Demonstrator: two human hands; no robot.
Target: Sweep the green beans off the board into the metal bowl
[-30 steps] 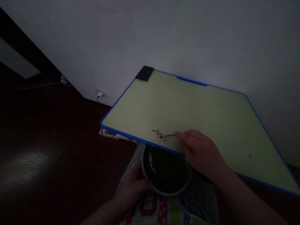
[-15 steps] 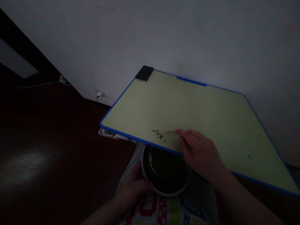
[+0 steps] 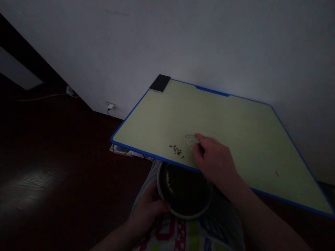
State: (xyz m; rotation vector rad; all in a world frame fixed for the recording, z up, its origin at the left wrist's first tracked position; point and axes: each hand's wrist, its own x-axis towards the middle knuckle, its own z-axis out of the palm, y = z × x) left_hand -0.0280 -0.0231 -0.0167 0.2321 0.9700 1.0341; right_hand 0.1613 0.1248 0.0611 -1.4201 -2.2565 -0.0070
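The scene is dim. My left hand grips the near left rim of a round bowl with dark contents, held just below the front edge of a pale green table with a blue border. My right hand rests on the tabletop above the bowl, its fingers pinched on a small clear flat piece that looks like a protractor. A little cluster of small brown bits lies on the table just left of that piece.
A dark phone lies at the table's far left corner against the white wall. A plug and cable sit at the wall's base. Dark floor spreads to the left. My patterned clothing shows under the bowl.
My right hand has slid away from the table's front edge, carrying the clear flat piece further onto the tabletop. The bowl and my left hand stay put.
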